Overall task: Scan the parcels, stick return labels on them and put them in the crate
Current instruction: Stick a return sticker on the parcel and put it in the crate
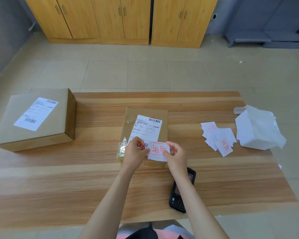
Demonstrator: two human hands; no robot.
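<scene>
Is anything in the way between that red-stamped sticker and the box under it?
Nothing visible does. The left hand and right hand pinch the return label over the near end of the parcel, where it overlaps a corner of the shipping label.

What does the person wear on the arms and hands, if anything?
Nothing: the left hand and right hand are ungloved, with no ring, watch or bracelet visible. Both forearms are bare to the frame's edge; no sleeve shows.
</scene>
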